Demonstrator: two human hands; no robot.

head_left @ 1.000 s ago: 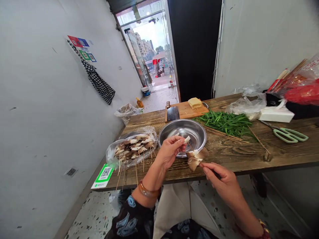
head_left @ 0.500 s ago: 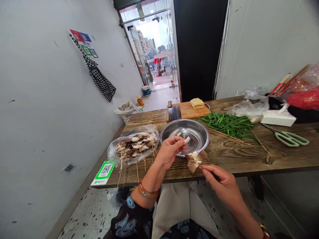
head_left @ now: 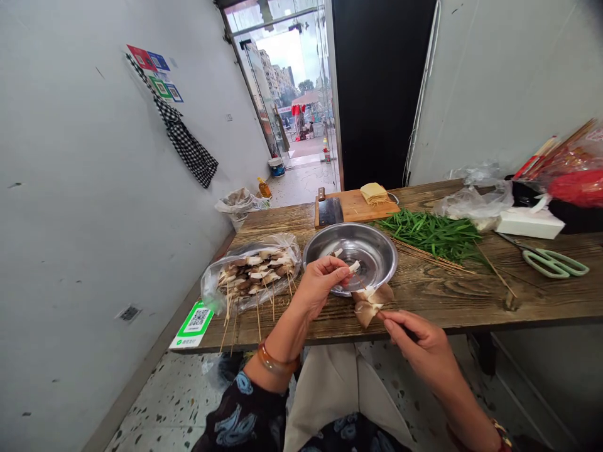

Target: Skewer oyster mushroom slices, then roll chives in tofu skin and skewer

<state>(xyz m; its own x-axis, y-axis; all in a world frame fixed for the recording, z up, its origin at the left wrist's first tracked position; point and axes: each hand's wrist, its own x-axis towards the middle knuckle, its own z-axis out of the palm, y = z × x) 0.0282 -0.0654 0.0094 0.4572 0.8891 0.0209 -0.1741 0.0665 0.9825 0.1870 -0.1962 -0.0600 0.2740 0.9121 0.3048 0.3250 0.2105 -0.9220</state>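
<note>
I have the right hand (head_left: 418,342) in a tight pinch on the lower end of a thin skewer (head_left: 362,284), and brown-and-white mushroom pieces (head_left: 372,304) are threaded on it just ahead of those fingers. The skewer's upper part leans from there toward the left hand (head_left: 325,280), whose thumb and fingers I see nipped on a pale mushroom strip (head_left: 354,267); whether the strip touches the skewer's tip I cannot tell from here. Straight beyond the left hand sits a steel bowl (head_left: 377,248), its near rim partly hidden behind the hand and the mushroom. Left of the left hand, I see a clear plastic bag (head_left: 211,285) of loaded mushroom skewers (head_left: 257,273), with bare stick ends poking toward the near edge of the wooden table (head_left: 471,298). A green QR card (head_left: 194,323) lies nearer than the bag, at the corner. Further out past the bowl, a cleaver (head_left: 330,211) rests on a cutting board (head_left: 353,204) with stacked yellow sheets (head_left: 374,193). Beyond the right hand, I pick out green leaves (head_left: 431,235), loose sticks (head_left: 433,256) beside them, and, farther right, green-handled scissors (head_left: 556,263)
</note>
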